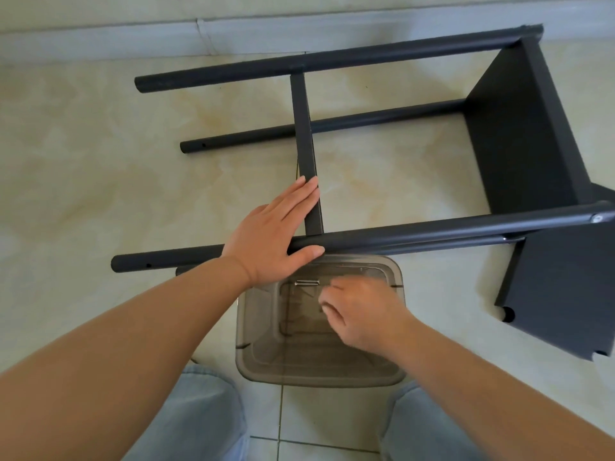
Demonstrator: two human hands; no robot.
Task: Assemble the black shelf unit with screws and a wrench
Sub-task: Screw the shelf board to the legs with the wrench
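Note:
The black shelf unit lies on its side on the tiled floor, with a near pole [432,231] and a far pole [299,66] running left to right. A narrow shelf panel [303,128] spans between them and a wide panel [519,128] closes the right end. My left hand [276,234] rests on the near pole where the narrow panel meets it, fingers straight along the panel and thumb below the pole. My right hand [362,314] reaches into a clear plastic bin [319,377], fingers curled and blurred. Silver screws [307,282] lie in the bin beside those fingers. No wrench shows.
A loose black panel [565,294] leans at the right, close to the bin. A third pole [332,124] lies lower between the two outer ones. A pale wall base [133,38] runs along the far side. My knees in light jeans [206,414] flank the bin.

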